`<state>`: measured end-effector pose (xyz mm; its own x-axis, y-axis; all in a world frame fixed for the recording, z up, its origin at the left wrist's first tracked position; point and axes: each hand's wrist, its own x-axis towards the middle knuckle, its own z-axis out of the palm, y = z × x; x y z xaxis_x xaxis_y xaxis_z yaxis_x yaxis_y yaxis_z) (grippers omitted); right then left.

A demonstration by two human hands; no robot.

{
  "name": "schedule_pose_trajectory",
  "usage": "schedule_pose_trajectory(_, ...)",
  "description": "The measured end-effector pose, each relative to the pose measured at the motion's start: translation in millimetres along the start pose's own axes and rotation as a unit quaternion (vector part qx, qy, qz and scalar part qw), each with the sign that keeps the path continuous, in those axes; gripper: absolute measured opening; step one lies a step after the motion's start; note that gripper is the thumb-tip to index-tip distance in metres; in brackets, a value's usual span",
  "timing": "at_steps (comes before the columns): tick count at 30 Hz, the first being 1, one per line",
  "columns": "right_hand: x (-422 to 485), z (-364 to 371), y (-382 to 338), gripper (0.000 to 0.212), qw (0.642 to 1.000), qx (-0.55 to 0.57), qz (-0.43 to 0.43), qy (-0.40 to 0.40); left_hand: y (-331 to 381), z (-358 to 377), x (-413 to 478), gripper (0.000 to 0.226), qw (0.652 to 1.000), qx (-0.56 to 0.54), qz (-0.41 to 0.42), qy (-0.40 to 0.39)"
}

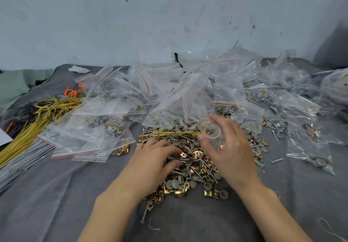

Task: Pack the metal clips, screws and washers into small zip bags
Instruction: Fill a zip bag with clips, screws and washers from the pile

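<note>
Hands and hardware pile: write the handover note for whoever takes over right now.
Left hand: palm down on the loose pile of clips, screws and washers, fingers curled picking among parts; whether it holds any is hidden.
Right hand: pinching a small clear bag with a yellow wire running out of it to the left.
Filled zip bags are heaped behind the pile and to both sides on the grey cloth. More yellow wires lie far left.
Done: many bags filled.
Left: a large loose pile remains to bag.
</note>
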<state>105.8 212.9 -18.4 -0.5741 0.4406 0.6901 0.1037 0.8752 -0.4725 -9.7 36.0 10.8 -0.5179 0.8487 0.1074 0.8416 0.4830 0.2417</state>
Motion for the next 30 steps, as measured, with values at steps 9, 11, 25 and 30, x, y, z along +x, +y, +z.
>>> schedule_pose_trajectory(9,-3,-2,0,0.063,0.994,-0.078,-0.049,-0.055,6,3,3,0.025,0.993,-0.070,-0.016,0.094)
schedule_pose_trajectory(11,-4,-1,0,0.066,0.992,-0.089,-0.054,-0.066,4,-2,6,0.022,0.971,-0.178,-0.053,0.153)
schedule_pose_trajectory(25,-6,7,1,0.069,0.990,-0.095,-0.088,-0.055,31,-11,23,0.027,0.894,-0.421,-0.051,0.143)
schedule_pose_trajectory(30,-5,3,2,0.069,0.995,-0.064,-0.052,-0.055,33,-16,32,0.040,0.901,-0.417,-0.001,0.122)
